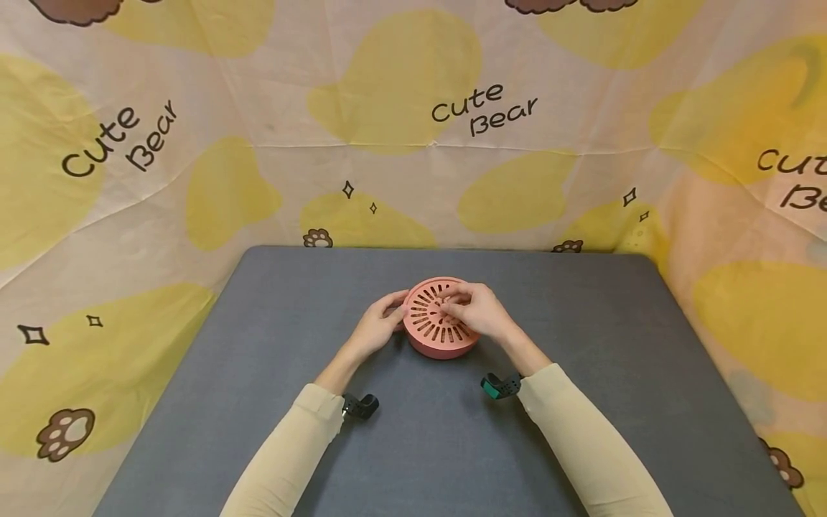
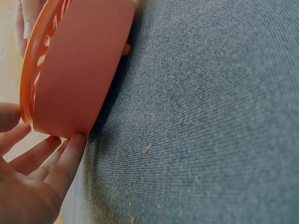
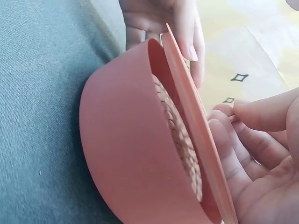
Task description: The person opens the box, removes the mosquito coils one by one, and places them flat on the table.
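Observation:
A round pink box (image 1: 442, 352) stands on the table with its slotted pink lid (image 1: 423, 327) on top. In the right wrist view the lid (image 3: 198, 112) is tilted, leaving a gap over the box wall (image 3: 126, 126). Inside that gap shows a tan, braided-looking thing (image 3: 175, 130). My left hand (image 1: 377, 323) holds the left side of the box, fingertips (image 2: 77, 140) at the wall's lower edge and thumb by the lid's rim. Over the lid's middle, my right hand (image 1: 478, 309) pinches a small pink knob (image 3: 233, 118) between thumb and finger.
The grey cloth-covered table (image 1: 297, 301) extends around the box. Behind it and at both sides hangs a printed curtain (image 1: 388, 172). Dark straps (image 1: 500, 386) sit at both wrists. Small light crumbs (image 2: 147, 148) lie on the cloth.

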Tool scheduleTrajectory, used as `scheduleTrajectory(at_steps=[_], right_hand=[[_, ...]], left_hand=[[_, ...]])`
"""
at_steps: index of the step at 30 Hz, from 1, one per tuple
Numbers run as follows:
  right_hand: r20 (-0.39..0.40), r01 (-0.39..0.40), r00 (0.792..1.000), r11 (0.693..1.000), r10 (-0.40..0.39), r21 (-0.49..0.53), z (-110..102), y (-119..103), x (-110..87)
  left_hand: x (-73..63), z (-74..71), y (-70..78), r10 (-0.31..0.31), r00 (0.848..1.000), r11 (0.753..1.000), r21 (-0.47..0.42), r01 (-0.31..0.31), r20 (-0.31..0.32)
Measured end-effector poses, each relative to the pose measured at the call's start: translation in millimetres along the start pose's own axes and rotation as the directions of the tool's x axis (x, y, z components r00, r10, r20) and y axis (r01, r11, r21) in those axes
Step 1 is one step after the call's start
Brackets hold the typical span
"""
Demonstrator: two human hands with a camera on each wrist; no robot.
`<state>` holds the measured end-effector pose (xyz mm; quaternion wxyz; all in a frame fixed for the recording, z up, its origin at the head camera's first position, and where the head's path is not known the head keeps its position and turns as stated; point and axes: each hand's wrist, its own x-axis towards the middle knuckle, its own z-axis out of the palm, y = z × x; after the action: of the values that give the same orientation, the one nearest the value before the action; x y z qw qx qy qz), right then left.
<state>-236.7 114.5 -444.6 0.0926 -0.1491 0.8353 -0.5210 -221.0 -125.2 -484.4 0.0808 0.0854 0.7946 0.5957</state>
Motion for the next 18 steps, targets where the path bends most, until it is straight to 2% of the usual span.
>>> scheduleTrajectory(at_steps=[7, 14, 18], right_hand=[[0.005, -0.024, 1.0, 0.997, 0.024, 0.078, -13, -4, -9.0], [0.022, -0.032, 0.999, 0.993, 0.029, 0.117, -29, -7, -16.9], [0.043, -0.037, 0.999, 0.981, 0.029, 0.188, -40, -7, -24.5]], left_hand=[[1.0, 0.7, -0.9, -0.013, 1.0, 1.0, 0.002, 0.013, 0.009], [-0.3, -0.8, -3.6, 0.005, 1.0, 0.999, 0.034, -0.006, 0.011], [0.0, -0.9, -4.3, 0.013, 1.0, 0.998, 0.053, -0.013, 0.013]])
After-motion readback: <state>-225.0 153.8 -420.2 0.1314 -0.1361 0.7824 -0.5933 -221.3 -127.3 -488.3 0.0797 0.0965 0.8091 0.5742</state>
